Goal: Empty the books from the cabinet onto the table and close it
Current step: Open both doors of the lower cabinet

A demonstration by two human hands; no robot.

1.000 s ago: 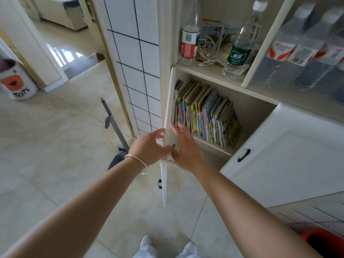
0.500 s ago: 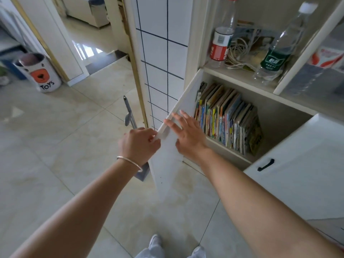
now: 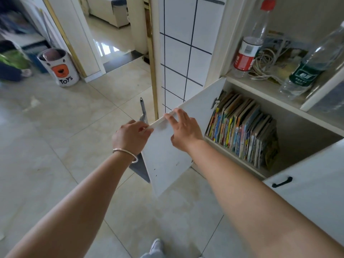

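Forearms reached forward from the bottom of the view, above a white shoe (image 3: 156, 245) on the pale tiled floor (image 3: 55, 164). The left hand (image 3: 130, 136), with a silver bangle (image 3: 126, 154) at its wrist, gripped the top edge of the open white cabinet door (image 3: 167, 157) at its outer corner, fingers curled over the edge. The right hand (image 3: 183, 130) lay on the inner face of that door, fingers fairly straight and spread, fingertips reaching the same top edge. The door stood swung out to the left of the cabinet. Behind it a grey handle (image 3: 143, 110) stood near the tiled wall (image 3: 182, 53).

Further in, the books (image 3: 242, 131) stood upright in a tight row on the lower shelf of the cabinet (image 3: 297, 138), none taken out. To the right, the second door (image 3: 316, 183) with a black handle (image 3: 282, 182) stood open too. On the shelf above stood a red-labelled bottle (image 3: 245, 56), a tangle of white cable (image 3: 266, 62) and a green-labelled bottle (image 3: 305, 69). Far left, a tub marked TOYS (image 3: 59, 68) stood by a doorway.
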